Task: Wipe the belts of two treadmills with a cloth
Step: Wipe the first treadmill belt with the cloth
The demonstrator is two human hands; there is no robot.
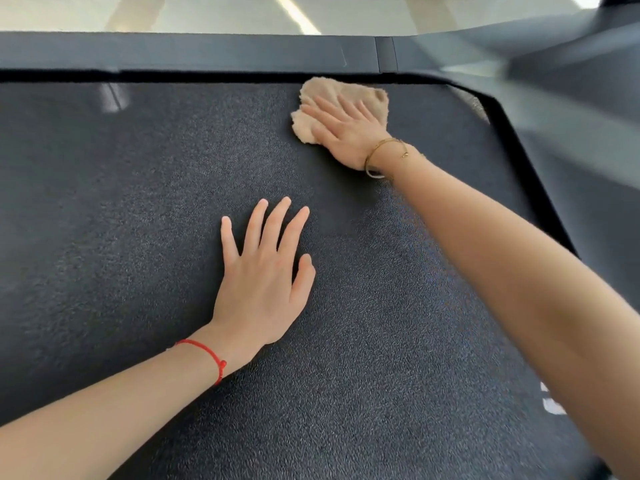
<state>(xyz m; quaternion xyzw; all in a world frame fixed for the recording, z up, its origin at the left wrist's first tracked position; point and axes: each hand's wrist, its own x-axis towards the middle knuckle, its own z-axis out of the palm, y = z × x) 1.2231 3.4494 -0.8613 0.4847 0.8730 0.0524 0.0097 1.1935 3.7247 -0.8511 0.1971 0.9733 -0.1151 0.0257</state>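
The treadmill belt [138, 209] fills nearly the whole frame, a dark grey surface with a fine pebbled texture, running from the bottom edge up to a black gap near the top. Beyond that gap a smooth dark side rail [207, 51] crosses the upper part of the frame, with a narrow joint piece [385, 53] set into it right of centre. At the right the frame of the machine [568, 161] angles down toward the lower right, bordered by a black strip. A band of pale floor [173, 12] shows along the very top, blurred and streaked with light.

The right arm reaches in from the lower right corner up to the upper centre-right, where the right hand [346, 133] lies flat on the cloth [349, 95] — fingers [325, 107] straight and spread, pressing it onto the belt rather than gripping it. The cloth is a tan, fluffy rag, crumpled at its edges, lying on the belt just below the black gap in the upper centre-right of the frame; part of it is hidden under the palm. Thin gold bracelets [379, 157] circle that wrist.

The left hand [263, 271] rests palm-down on the bare belt in the centre of the frame, well apart from the cloth — fingers extended and slightly fanned, holding nothing. A red string bracelet [207, 353] sits on the left wrist.

Some small white markings [550, 403] show on the belt at the lower right, partly covered by the right forearm and unreadable.
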